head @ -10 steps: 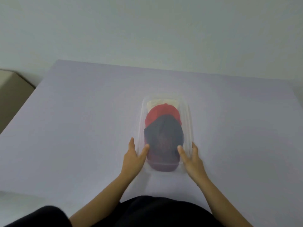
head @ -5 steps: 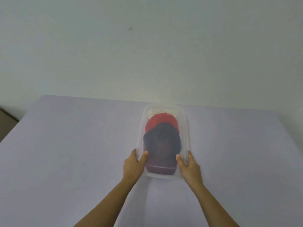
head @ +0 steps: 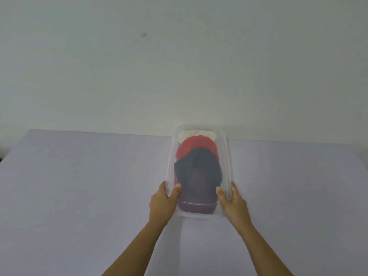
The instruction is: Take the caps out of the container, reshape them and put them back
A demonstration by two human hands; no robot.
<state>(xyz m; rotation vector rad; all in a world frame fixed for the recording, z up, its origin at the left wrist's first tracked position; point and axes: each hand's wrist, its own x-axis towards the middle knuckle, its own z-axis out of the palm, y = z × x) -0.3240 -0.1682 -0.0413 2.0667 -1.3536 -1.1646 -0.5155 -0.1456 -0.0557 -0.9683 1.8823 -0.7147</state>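
Note:
A clear plastic container [head: 227,156] lies lengthwise on the lilac table, its far end near the table's back edge. Inside, three caps overlap: a dark navy cap [head: 197,176] nearest me with a maroon brim, a red cap [head: 196,145] behind it, and a cream cap [head: 196,134] at the far end. My left hand [head: 162,202] grips the container's near left wall, thumb inside over the rim. My right hand [head: 232,203] grips the near right wall the same way.
The lilac table [head: 79,186] spreads wide on both sides of the container. A plain pale wall [head: 179,66] rises right behind the table's far edge. A dark gap shows at the table's far left corner.
My hands went from resting beside the container to gripping its near walls. The container has slid away from me toward the table's back edge, and my view has tilted up.

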